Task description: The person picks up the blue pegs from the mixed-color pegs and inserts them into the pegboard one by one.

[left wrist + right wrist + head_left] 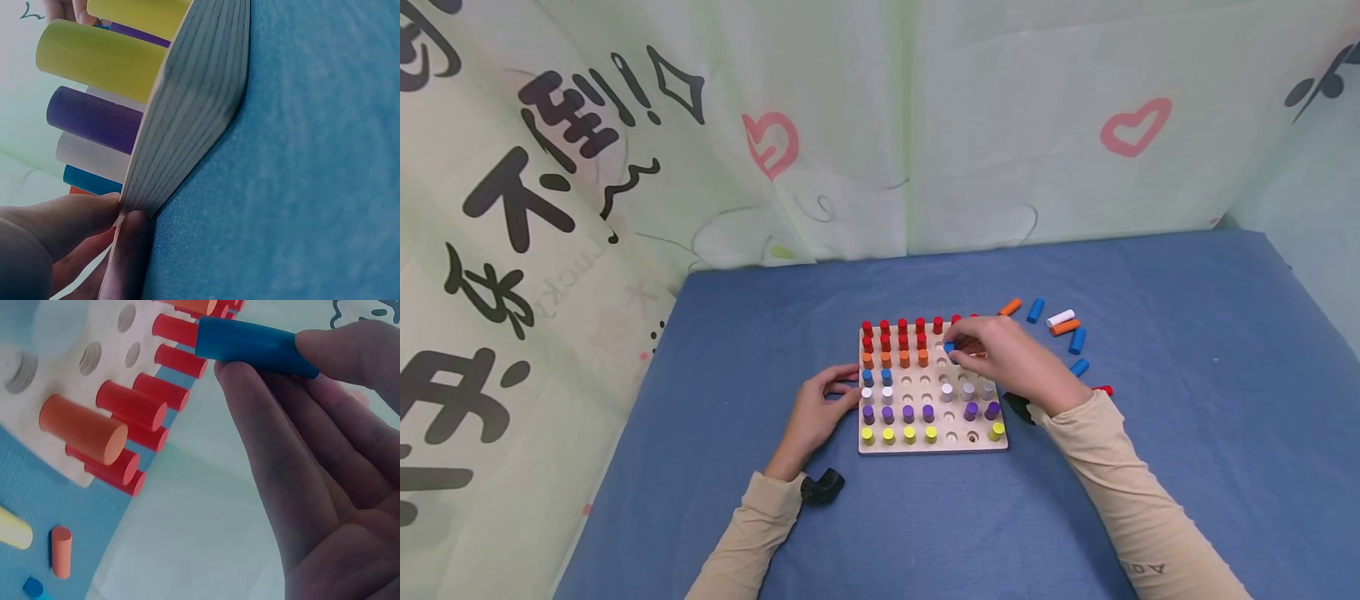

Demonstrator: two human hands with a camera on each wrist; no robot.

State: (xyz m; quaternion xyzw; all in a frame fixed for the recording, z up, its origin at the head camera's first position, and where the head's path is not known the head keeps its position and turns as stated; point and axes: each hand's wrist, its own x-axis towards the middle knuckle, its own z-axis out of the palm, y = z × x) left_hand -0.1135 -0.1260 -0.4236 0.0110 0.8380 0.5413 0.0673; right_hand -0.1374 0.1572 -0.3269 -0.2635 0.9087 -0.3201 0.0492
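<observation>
A wooden pegboard point(895, 447) lies on the blue cloth with rows of red, orange, blue, white, purple and yellow pegs standing in it. My left hand point(820, 408) grips its left edge; in the left wrist view the thumb point(87, 215) and a finger meet at the board's side point(187, 106). Over the far right part of the board, my right hand point(1011, 358) pinches a blue peg point(250, 345) between thumb and fingers. That peg is tilted above the board, near the red pegs point(131, 405). The right hand hides some holes and pegs behind it in the head view.
Loose pegs lie right of the board: orange point(1065, 327), blue point(1036, 311), white point(1061, 317) and a partly hidden red one point(1103, 390). A pale printed curtain point(970, 167) hangs behind and at the sides. Blue cloth point(925, 533) extends in front.
</observation>
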